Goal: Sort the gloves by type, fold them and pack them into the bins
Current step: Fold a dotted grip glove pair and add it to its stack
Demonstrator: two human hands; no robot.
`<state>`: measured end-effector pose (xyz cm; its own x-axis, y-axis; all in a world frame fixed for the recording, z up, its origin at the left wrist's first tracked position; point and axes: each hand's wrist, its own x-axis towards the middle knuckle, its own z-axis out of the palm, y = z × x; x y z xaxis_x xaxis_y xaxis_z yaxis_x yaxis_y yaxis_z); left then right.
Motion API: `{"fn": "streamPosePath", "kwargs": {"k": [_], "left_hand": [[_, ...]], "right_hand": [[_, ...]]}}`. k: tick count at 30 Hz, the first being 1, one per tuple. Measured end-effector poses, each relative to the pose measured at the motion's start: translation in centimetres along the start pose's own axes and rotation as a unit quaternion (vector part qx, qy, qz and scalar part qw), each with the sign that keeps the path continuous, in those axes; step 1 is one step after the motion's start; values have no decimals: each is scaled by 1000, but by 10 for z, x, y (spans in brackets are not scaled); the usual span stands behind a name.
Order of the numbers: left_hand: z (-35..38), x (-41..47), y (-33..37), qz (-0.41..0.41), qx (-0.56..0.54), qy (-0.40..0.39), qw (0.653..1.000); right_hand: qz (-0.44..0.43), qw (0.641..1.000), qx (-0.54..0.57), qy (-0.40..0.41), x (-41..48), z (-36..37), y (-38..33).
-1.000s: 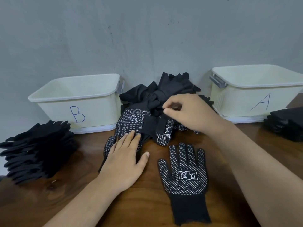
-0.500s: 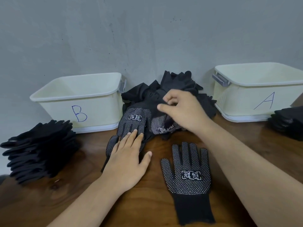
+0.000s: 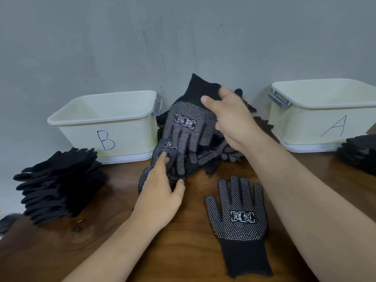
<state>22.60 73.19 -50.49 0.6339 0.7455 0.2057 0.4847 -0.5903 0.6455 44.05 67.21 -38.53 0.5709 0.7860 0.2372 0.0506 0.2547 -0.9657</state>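
Two hands split the work: the right hand pinches the cuff of a white-dotted black knitted glove, clamped on it, holding it above the dark heap of unsorted gloves between the cream plastic bin marked B and the matching bin marked A. The left hand, fingers straight, presses a second dotted glove down, probably to anchor the heap. A third dotted glove lies flat on the brown wooden table, likely awaiting its mate.
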Motion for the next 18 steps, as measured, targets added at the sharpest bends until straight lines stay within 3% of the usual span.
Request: {"fn": "streamPosePath", "kwargs": {"k": [1, 3, 6, 8, 12, 14, 16, 17, 18], "left_hand": [[-1, 1, -1, -15, -34, 15, 999], [-1, 2, -3, -24, -69, 36, 997], [0, 2, -4, -7, -61, 48, 997], [2, 2, -3, 9, -40, 51, 998], [3, 0, -1, 58, 27, 42, 997], [4, 1, -2, 77, 72, 28, 994], [5, 2, -2, 83, 102, 17, 991], [5, 2, -3, 81, 111, 12, 991], [5, 2, -2, 78, 116, 6, 990]], "right_hand": [[28, 999, 16, -32, 4, 2, 5], [55, 994, -78, -44, 7, -1, 12], [9, 958, -284, 42, 11, -25, 18], [-23, 935, -350, 60, 11, -43, 19], [-47, 884, -463, -37, 0, -56, 23], [-46, 815, -563, -130, -7, -53, 27], [-67, 696, -687, -199, -10, -49, 34], [-85, 666, -714, -200, -10, -48, 39], [-103, 661, -720, -183, -9, -46, 41]]}}
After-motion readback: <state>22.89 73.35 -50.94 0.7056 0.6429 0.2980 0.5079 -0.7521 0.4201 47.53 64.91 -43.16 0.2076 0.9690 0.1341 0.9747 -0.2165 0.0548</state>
